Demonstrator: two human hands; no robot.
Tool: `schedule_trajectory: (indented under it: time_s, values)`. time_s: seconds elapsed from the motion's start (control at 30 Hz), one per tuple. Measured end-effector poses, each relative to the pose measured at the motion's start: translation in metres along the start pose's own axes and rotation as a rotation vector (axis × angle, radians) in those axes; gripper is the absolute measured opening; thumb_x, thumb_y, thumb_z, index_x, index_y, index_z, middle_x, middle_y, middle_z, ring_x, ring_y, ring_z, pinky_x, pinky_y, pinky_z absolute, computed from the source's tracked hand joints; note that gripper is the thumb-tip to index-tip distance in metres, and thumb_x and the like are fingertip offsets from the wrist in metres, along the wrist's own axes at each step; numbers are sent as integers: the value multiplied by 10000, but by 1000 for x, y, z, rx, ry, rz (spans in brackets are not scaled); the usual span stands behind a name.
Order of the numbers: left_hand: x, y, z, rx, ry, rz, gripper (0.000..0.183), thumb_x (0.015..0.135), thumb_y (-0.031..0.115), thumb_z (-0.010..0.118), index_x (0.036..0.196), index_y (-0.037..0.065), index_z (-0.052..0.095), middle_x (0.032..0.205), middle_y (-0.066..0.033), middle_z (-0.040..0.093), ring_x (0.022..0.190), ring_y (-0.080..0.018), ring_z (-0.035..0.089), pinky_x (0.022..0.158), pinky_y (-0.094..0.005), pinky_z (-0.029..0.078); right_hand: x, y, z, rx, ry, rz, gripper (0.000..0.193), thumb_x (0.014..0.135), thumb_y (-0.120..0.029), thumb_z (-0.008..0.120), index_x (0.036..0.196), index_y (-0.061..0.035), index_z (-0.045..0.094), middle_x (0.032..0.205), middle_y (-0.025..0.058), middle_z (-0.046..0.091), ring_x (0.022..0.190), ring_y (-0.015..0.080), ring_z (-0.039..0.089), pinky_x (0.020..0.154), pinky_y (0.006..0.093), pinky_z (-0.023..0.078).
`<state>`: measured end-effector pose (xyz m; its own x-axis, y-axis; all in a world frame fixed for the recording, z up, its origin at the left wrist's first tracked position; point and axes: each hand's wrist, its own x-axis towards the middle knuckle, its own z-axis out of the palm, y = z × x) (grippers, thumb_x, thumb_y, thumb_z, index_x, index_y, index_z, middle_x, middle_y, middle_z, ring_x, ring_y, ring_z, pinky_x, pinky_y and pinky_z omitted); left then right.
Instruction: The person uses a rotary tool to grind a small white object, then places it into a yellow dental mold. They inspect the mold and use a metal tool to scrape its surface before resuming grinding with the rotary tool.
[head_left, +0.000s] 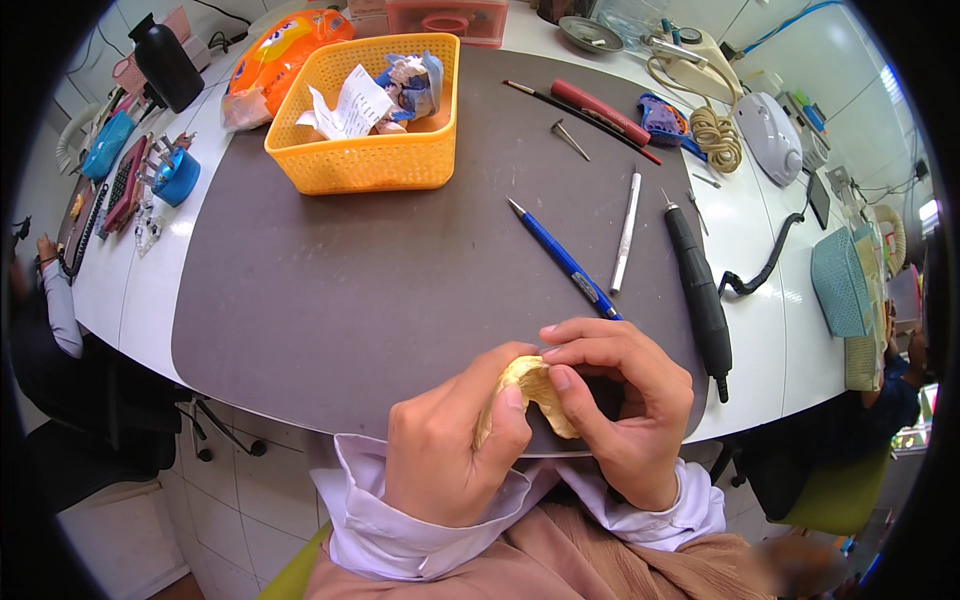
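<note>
A pale yellow, horseshoe-shaped dental plaster cast [549,392] is held low over the front edge of the grey mat. My left hand [455,430] is closed around its left side, with the thumb pressed on its inner face. The thumb and fingertips of my right hand [630,405] pinch at the cast's upper right rim. Whether a small piece sits between those fingertips cannot be made out. Just beyond my right hand lies a blue mechanical pencil [565,260]. A white-handled craft knife [627,232] and a black rotary handpiece [697,300] lie to its right.
A yellow basket [365,165] with crumpled paper stands at the far left of the mat [300,280]. Brushes [585,122], a red tool [600,110] and a metal pin [571,140] lie farther back. Beyond the mat are a white machine [768,135], a coiled cord [716,140] and a blue bur holder [175,178].
</note>
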<state>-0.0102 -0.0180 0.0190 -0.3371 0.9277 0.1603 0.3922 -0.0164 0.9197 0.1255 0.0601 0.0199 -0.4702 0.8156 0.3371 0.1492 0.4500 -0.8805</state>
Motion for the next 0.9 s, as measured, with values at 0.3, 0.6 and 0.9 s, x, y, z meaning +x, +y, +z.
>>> schedule_trajectory:
  time_s: [0.3, 0.6, 0.9]
  values:
    - [3, -1, 1, 19, -6, 9, 233, 918, 183, 504, 1030, 21, 629, 765, -185, 637, 647, -345, 638, 585, -380, 493, 3, 2, 0, -40, -27, -37, 147, 758, 61, 687, 903, 44, 675, 904, 139, 686, 821, 190, 665, 727, 261, 521]
    - [3, -1, 1, 14, -12, 4, 225, 914, 186, 515, 1013, 19, 629, 738, -180, 627, 625, -346, 629, 572, -379, 488, 1, 2, 0, -28, 6, -29, 151, 749, 45, 708, 897, 46, 676, 914, 140, 690, 809, 181, 666, 715, 251, 527]
    - [3, -1, 1, 17, -13, 12, 230, 916, 186, 509, 1023, 20, 628, 753, -181, 632, 641, -343, 636, 579, -375, 491, 3, -1, 0, 28, -18, 35, 167, 742, 45, 712, 907, 39, 688, 957, 159, 690, 844, 194, 677, 723, 255, 528]
